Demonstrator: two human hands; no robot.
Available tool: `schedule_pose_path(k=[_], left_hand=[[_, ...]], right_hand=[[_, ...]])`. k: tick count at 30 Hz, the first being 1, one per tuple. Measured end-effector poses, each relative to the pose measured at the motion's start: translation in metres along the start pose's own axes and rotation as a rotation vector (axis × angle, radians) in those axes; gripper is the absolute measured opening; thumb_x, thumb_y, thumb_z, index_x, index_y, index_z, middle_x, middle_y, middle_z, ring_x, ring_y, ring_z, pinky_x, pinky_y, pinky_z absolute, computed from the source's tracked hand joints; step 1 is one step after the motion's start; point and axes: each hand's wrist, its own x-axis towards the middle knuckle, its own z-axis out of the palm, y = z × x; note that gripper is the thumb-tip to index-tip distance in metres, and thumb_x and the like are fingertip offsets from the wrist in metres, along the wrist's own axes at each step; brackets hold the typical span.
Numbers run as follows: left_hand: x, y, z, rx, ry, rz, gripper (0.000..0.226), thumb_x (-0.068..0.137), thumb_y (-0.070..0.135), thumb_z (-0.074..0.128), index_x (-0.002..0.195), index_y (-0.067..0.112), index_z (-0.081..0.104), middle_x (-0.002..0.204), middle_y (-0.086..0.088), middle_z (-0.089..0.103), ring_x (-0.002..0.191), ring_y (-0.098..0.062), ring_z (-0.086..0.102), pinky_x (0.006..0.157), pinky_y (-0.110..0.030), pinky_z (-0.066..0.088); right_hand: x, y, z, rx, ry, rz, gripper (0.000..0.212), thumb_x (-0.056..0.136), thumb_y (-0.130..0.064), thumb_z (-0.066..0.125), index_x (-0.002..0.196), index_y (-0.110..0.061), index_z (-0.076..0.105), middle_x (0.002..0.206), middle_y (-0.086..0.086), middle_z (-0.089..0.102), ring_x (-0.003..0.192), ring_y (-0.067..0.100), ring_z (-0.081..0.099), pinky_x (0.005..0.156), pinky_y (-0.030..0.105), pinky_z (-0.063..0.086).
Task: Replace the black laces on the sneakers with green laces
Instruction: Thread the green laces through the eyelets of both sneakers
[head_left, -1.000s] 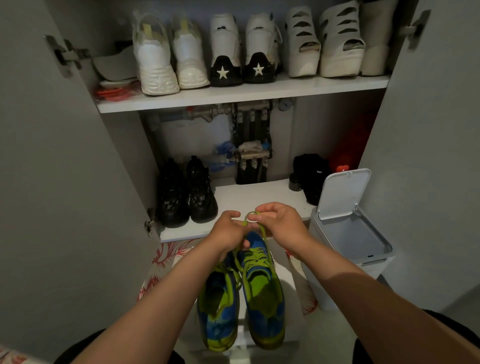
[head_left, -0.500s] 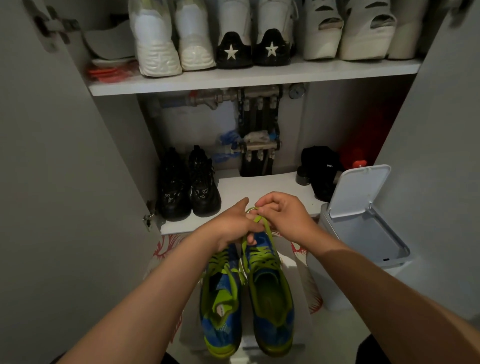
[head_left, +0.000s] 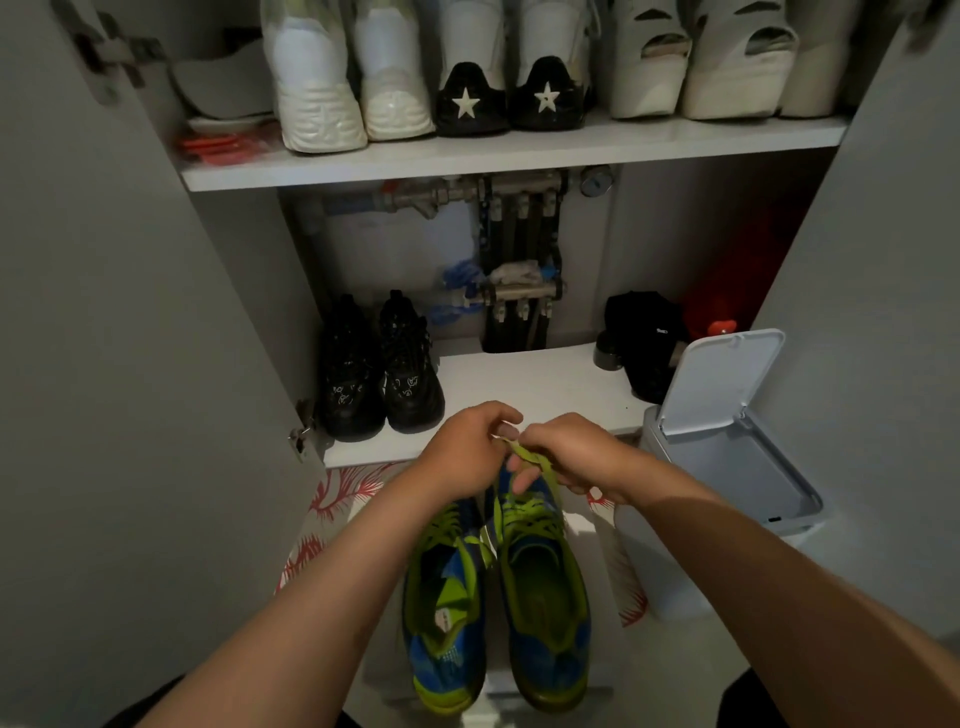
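Two blue-and-green sneakers (head_left: 545, 597) hang heel-down from their green laces (head_left: 530, 458), with no black lace in sight. The left hand (head_left: 467, 452) and right hand (head_left: 576, 457) both pinch the laces with curled fingers. The loop that stood above them a second ago is now drawn flat between them, so probably a knot is tightening. The insole label (head_left: 444, 618) is unreadable. Beyond are black shoes (head_left: 382, 369) on the lower shelf (head_left: 540, 384), and above them star-marked heels (head_left: 498, 98).

Dim, soft indoor light, deep shadow inside the cupboard (head_left: 727, 249), wide-angle bending at the edges, slight softness.
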Motion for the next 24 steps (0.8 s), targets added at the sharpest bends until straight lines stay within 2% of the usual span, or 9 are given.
schedule_pose_path(k=[4, 6, 9, 11, 13, 17, 20, 22, 24], left_hand=[[-0.004, -0.003, -0.004, -0.289, -0.156, -0.045, 0.041, 0.092, 0.003, 0.062, 0.130, 0.017, 0.055, 0.079, 0.000, 0.069, 0.068, -0.012, 0.064, 0.069, -0.021, 0.051], [-0.007, -0.004, -0.004, -0.332, -0.253, -0.050, 0.053, 0.090, 0.002, 0.065, 0.136, 0.022, 0.049, 0.078, -0.001, 0.065, 0.061, -0.013, 0.061, 0.064, -0.021, 0.051], [-0.009, -0.005, 0.000, -0.351, -0.288, -0.012, 0.072, 0.086, 0.003, 0.073, 0.145, 0.029, 0.041, 0.100, -0.008, 0.062, 0.076, -0.013, 0.063, 0.072, -0.018, 0.053], [-0.009, -0.005, 0.005, -0.347, -0.242, 0.058, 0.072, 0.087, 0.005, 0.072, 0.147, 0.028, 0.040, 0.121, -0.002, 0.061, 0.100, -0.007, 0.061, 0.082, -0.011, 0.050], [-0.010, -0.006, 0.012, -0.337, -0.211, 0.110, 0.068, 0.090, 0.007, 0.069, 0.149, 0.024, 0.039, 0.133, 0.004, 0.056, 0.110, 0.000, 0.056, 0.086, -0.007, 0.046], [-0.012, -0.005, 0.022, -0.352, -0.193, 0.091, 0.062, 0.096, 0.024, 0.062, 0.151, 0.029, 0.034, 0.138, 0.015, 0.047, 0.126, 0.001, 0.046, 0.093, -0.005, 0.039], [-0.011, -0.007, 0.024, -0.230, -0.086, 0.113, 0.049, 0.100, 0.028, 0.055, 0.147, 0.023, 0.042, 0.146, 0.007, 0.048, 0.135, -0.005, 0.043, 0.108, -0.016, 0.033], [-0.015, -0.007, 0.021, -0.053, -0.038, 0.121, 0.048, 0.098, 0.034, 0.059, 0.144, 0.024, 0.049, 0.143, 0.005, 0.053, 0.133, -0.008, 0.048, 0.111, -0.023, 0.036], [-0.021, -0.007, 0.015, 0.146, 0.009, 0.154, 0.043, 0.092, 0.044, 0.063, 0.134, 0.030, 0.060, 0.127, 0.006, 0.066, 0.117, -0.009, 0.060, 0.099, -0.030, 0.048]], right_hand=[[-0.003, 0.003, -0.009, 0.146, -0.097, -0.032, 0.023, 0.094, -0.021, 0.065, 0.102, -0.001, 0.072, 0.091, 0.013, 0.076, 0.042, 0.010, 0.025, 0.043, 0.024, 0.015], [-0.002, 0.008, -0.009, 0.222, -0.074, -0.014, 0.020, 0.094, -0.016, 0.064, 0.105, -0.001, 0.071, 0.086, 0.011, 0.074, 0.042, 0.009, 0.025, 0.042, 0.021, 0.015], [0.000, 0.015, -0.011, 0.316, -0.040, -0.012, 0.014, 0.096, -0.015, 0.062, 0.100, -0.005, 0.072, 0.081, 0.008, 0.070, 0.040, 0.007, 0.027, 0.039, 0.018, 0.016], [0.000, 0.016, -0.011, 0.364, -0.024, -0.024, 0.012, 0.097, -0.015, 0.062, 0.093, -0.008, 0.070, 0.079, 0.006, 0.068, 0.039, 0.006, 0.028, 0.038, 0.018, 0.016], [-0.001, 0.016, -0.011, 0.396, -0.008, -0.030, 0.012, 0.097, -0.015, 0.061, 0.091, -0.009, 0.070, 0.077, 0.004, 0.069, 0.039, 0.006, 0.029, 0.038, 0.019, 0.016], [-0.003, 0.022, -0.009, 0.372, 0.033, -0.016, 0.017, 0.097, -0.017, 0.062, 0.106, -0.004, 0.068, 0.060, 0.003, 0.059, 0.038, 0.006, 0.027, 0.038, 0.020, 0.015], [-0.006, 0.025, -0.005, 0.398, 0.035, -0.012, 0.016, 0.098, -0.016, 0.060, 0.107, -0.004, 0.065, 0.063, 0.001, 0.066, 0.036, 0.005, 0.025, 0.038, 0.019, 0.014], [-0.008, 0.027, -0.002, 0.390, 0.032, -0.002, 0.014, 0.098, -0.017, 0.061, 0.105, -0.006, 0.066, 0.064, -0.001, 0.066, 0.036, 0.005, 0.025, 0.038, 0.018, 0.013], [-0.008, 0.028, 0.001, 0.385, 0.027, 0.001, 0.015, 0.097, -0.020, 0.063, 0.104, -0.008, 0.068, 0.071, 0.001, 0.068, 0.036, 0.005, 0.024, 0.038, 0.017, 0.014]])
